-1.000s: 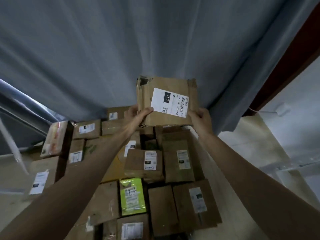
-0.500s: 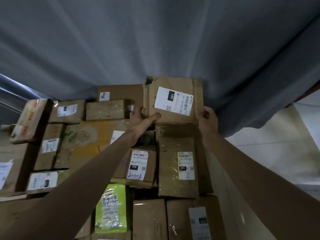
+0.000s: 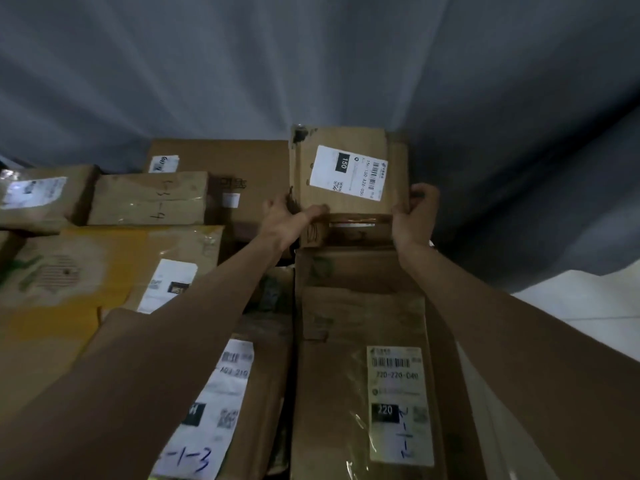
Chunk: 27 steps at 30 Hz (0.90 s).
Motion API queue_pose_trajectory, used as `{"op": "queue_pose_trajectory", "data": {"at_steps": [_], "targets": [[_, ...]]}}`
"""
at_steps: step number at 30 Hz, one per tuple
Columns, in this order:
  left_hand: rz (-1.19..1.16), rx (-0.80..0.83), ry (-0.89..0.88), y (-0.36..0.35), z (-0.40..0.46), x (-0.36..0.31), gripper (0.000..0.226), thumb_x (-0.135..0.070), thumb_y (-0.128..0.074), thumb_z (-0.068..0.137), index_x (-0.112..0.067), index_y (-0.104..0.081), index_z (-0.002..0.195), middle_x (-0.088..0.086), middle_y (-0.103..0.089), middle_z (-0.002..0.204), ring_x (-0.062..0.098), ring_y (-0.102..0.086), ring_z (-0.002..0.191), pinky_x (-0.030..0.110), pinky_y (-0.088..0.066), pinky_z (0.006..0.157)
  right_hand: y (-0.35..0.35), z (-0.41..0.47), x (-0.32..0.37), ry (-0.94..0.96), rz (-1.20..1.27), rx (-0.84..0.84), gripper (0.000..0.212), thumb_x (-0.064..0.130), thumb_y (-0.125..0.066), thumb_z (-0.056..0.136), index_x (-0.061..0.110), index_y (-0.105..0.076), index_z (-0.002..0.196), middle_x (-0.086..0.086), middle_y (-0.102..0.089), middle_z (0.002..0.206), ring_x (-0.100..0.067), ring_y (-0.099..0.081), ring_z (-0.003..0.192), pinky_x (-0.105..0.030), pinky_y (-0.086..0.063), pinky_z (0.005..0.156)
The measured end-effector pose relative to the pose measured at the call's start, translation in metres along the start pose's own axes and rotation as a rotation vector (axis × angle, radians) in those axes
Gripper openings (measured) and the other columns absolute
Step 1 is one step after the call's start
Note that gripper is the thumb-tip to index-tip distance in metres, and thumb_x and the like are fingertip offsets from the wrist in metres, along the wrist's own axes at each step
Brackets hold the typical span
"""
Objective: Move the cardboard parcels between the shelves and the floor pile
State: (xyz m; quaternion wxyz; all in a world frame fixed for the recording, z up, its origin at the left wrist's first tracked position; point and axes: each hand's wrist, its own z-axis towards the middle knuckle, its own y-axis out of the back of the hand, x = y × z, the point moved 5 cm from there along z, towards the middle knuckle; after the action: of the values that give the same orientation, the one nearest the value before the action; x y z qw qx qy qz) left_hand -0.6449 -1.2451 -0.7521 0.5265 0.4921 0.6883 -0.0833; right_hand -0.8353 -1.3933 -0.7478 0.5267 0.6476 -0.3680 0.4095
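A square cardboard parcel (image 3: 346, 202) with a white label marked 150 sits at the far end of the pile, against the grey curtain. My left hand (image 3: 282, 220) grips its near left corner, thumb laid along the front edge. At the near right corner, my right hand (image 3: 414, 216) holds the parcel with fingers curled over the edge. The parcel rests on another box (image 3: 349, 233) just below it. Whether it still hangs slightly above that box cannot be told.
Many cardboard parcels cover the pile: a long one labelled 220 (image 3: 363, 375) under my right arm, one marked 2-1-3 (image 3: 263, 393) under my left arm, a yellowish box (image 3: 69, 271) at the left. A grey curtain (image 3: 311, 64) closes the back; pale floor (image 3: 588, 299) lies right.
Both hands carried the 150 parcel down and forward onto the far end of the pile. The camera came closer and lower over the boxes.
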Motion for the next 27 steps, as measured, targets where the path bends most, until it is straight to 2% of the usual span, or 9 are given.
{"op": "queue_pose_trajectory", "data": {"at_steps": [4,6,9,14,18,20,22,24,27], "targets": [[0.006,0.008,0.056,-0.014,0.019,0.041,0.082,-0.044,-0.085,0.073,-0.016,-0.049,0.141,0.005,-0.057,0.137,0.026,-0.053,0.127,0.041,-0.045,0.11,-0.038,-0.004,-0.044,0.016,-0.423,0.244,0.024,0.008,-0.05,0.099,0.006,-0.052,0.123,-0.016,-0.051,0.133,-0.032,-0.053,0.119,-0.036,-0.04,0.098],[0.004,0.076,0.094,-0.023,0.022,0.06,0.076,-0.028,-0.082,0.081,-0.013,-0.044,0.145,0.008,-0.055,0.14,0.026,-0.053,0.128,0.042,-0.046,0.109,-0.05,-0.009,-0.061,0.025,-0.677,0.392,0.035,0.029,-0.04,0.106,0.011,-0.052,0.134,-0.02,-0.052,0.14,-0.037,-0.045,0.132,-0.04,-0.031,0.11],[0.085,0.238,0.186,-0.031,0.019,0.078,0.073,-0.032,-0.071,0.091,-0.013,-0.034,0.152,0.008,-0.048,0.148,0.026,-0.048,0.134,0.034,-0.039,0.112,-0.055,-0.01,-0.063,0.023,-0.901,0.497,0.051,0.039,-0.022,0.108,0.018,-0.054,0.143,-0.018,-0.049,0.149,-0.038,-0.032,0.144,-0.045,-0.016,0.121],[0.116,0.284,0.15,-0.024,-0.003,0.051,0.054,-0.036,-0.064,0.096,-0.021,-0.047,0.145,0.002,-0.055,0.14,0.021,-0.053,0.124,0.029,-0.043,0.1,-0.034,-0.019,-0.029,0.059,-0.84,0.482,0.044,0.032,-0.029,0.107,0.015,-0.059,0.134,-0.016,-0.05,0.146,-0.038,-0.031,0.145,-0.051,-0.016,0.121],[0.18,0.312,0.123,0.0,-0.038,0.013,0.034,-0.032,-0.063,0.096,-0.021,-0.06,0.129,0.003,-0.062,0.127,0.023,-0.058,0.118,0.04,-0.047,0.105,-0.001,-0.049,0.021,0.088,-0.69,0.427,0.032,0.027,-0.04,0.105,0.008,-0.065,0.111,-0.016,-0.063,0.119,-0.035,-0.054,0.12,-0.051,-0.035,0.112],[0.193,0.32,0.119,0.018,-0.059,-0.008,0.023,-0.025,-0.066,0.095,-0.014,-0.067,0.114,0.01,-0.067,0.121,0.029,-0.063,0.113,0.048,-0.049,0.104,0.016,-0.068,0.049,0.097,-0.625,0.449,0.027,0.024,-0.045,0.104,0.006,-0.065,0.105,-0.017,-0.066,0.106,-0.035,-0.062,0.105,-0.05,-0.049,0.097],[0.24,0.326,0.13,0.041,-0.085,-0.033,0.034,-0.031,-0.07,0.092,-0.01,-0.065,0.118,0.008,-0.067,0.121,0.026,-0.064,0.11,0.044,-0.052,0.1,0.032,-0.088,0.082,0.092,-0.588,0.489,0.025,0.024,-0.048,0.103,0.007,-0.067,0.106,-0.013,-0.068,0.099,-0.032,-0.066,0.098,-0.037,-0.054,0.077],[0.284,0.299,0.115,0.068,-0.116,-0.062,0.052,-0.042,-0.07,0.089,-0.014,-0.055,0.131,0.0,-0.059,0.129,0.021,-0.058,0.115,0.032,-0.047,0.094,0.047,-0.109,0.119,0.07,-0.575,0.503,0.024,0.025,-0.049,0.102,0.011,-0.067,0.112,-0.007,-0.066,0.099,-0.029,-0.065,0.099,-0.026,-0.042,0.063],[0.382,0.299,0.079,0.117,-0.168,-0.11,0.066,-0.048,-0.067,0.09,-0.016,-0.045,0.143,0.003,-0.05,0.141,0.022,-0.051,0.122,0.027,-0.04,0.09,0.068,-0.145,0.185,0.015,-0.522,0.509,0.029,0.025,-0.052,0.102,0.011,-0.062,0.126,-0.012,-0.067,0.119,-0.031,-0.061,0.115,-0.024,-0.038,0.079]]}}
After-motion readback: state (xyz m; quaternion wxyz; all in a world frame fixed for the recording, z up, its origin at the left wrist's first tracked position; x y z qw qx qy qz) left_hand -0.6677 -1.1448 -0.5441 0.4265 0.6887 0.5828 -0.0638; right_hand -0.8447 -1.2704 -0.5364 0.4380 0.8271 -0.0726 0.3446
